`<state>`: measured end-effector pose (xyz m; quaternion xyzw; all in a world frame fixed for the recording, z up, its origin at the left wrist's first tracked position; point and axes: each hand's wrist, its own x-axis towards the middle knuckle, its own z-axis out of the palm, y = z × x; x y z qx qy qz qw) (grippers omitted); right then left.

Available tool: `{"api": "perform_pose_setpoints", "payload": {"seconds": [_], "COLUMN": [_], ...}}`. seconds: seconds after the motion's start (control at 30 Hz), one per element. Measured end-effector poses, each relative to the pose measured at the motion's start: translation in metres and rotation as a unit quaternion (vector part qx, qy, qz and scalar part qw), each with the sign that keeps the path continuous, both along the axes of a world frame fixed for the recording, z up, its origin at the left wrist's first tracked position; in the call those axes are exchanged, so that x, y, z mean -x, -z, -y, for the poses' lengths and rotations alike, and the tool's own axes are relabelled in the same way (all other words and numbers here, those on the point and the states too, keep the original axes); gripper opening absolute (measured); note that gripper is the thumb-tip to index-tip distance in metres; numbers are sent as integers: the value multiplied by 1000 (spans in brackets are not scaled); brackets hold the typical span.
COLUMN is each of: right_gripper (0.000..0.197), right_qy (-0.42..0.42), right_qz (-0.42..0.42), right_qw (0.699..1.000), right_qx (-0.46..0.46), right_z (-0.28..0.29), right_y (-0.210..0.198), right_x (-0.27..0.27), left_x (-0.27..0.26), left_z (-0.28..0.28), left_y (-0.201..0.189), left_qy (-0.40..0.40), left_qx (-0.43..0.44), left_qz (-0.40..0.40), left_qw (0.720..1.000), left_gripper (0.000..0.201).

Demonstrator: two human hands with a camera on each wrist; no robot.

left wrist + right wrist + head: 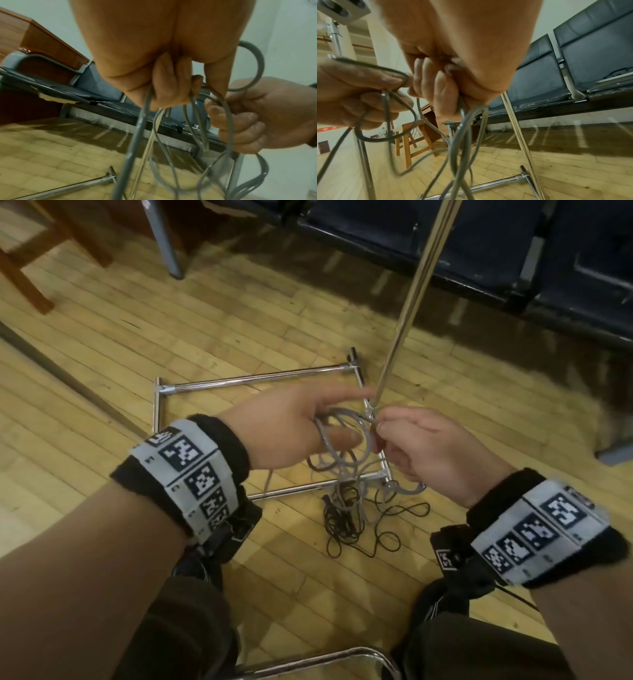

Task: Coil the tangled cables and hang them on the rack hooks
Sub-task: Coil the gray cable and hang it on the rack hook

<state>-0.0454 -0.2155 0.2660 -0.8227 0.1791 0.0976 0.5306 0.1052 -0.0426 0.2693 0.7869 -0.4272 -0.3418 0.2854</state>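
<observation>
Seated above a chrome rack base (260,378) on a wooden floor (102,344), a person winds a grey cable (342,440) into loops, the coiling step of the job plainly in hand and the hanging not yet begun. The left hand (291,426) serves as the form: its fingers curl through several grey loops, seen close in the left wrist view, while its forefinger points out toward the rack's upright pole (411,302). The right hand (424,450), just beside the pole's foot, has its grip pressed together on a strand of the same cable, thumb and fingers pinching it as if feeding the next turn across. The loops hang between the two hands, directly over the near rail of the rack base, and slack grey cable trails down from them to the floor. A thin black cable (356,525) lies in a loose tangle on the floor just on the near side of that rail, apparently untouched. The next move likely calls for drawing more slack up from the floor and laying another even turn over the left hand, keeping the grey strand from snagging the black tangle or the pole. No hooks appear in any view. Beyond the rack base stands a row of dark padded seats (513,251); farther left of it stand wooden furniture legs (30,278).
</observation>
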Motion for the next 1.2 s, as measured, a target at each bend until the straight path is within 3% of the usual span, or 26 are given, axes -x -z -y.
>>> {"api": "perform_pose_setpoints", "payload": {"seconds": [0.07,0.1,0.17,0.23,0.33,0.4,0.43,0.47,0.53,0.6,0.7,0.8,0.87,0.93,1.07,1.2], "right_gripper": [34,34,35,38,38,36,35,35,35,33,31,32,32,37,40,35], "right_qy": [-2,1,5,4,-1,-26,-37,-43,-44,-21,13,-3,-10,-7,14,11], "right_qz": [14,20,18,-6,-95,-165,-197,-222,-233,-192,-117,-65,-34,-9,13,-47], "right_qw": [1000,999,998,999,992,969,954,941,936,958,984,995,999,1000,997,997], "right_qx": [-17,-35,-67,-50,77,180,222,251,261,214,132,75,21,-23,-69,55], "right_z": [1,1,2,6,18,28,30,31,30,27,18,5,-1,-3,4,16], "right_y": [1,2,2,4,12,20,22,23,24,20,10,3,-1,-2,0,11], "right_x": [2,3,5,8,18,25,27,29,29,24,13,6,5,5,7,13], "left_x": [6,8,8,1,-23,-39,-45,-49,-50,-43,-26,-4,7,12,3,-8], "left_z": [4,5,8,7,0,-7,-10,-12,-13,-12,-7,1,7,11,11,8], "left_y": [-1,0,1,-1,-5,-5,-2,3,14,20,14,11,11,10,5,2], "left_qy": [26,22,1,-79,-289,-414,-445,-451,-407,-336,-195,-25,31,43,-39,-197], "left_qx": [-8,-5,29,112,249,267,249,212,114,41,-2,-12,-15,-6,83,214], "left_qz": [2,3,8,-1,-29,-46,-42,-23,35,70,65,30,-9,-13,0,-29], "left_qw": [1000,1000,1000,991,924,869,859,867,906,939,979,999,999,999,996,956], "left_gripper": [10,6,16,18,17,15,16,16,13,20,24,31,24,11,25,24]}}
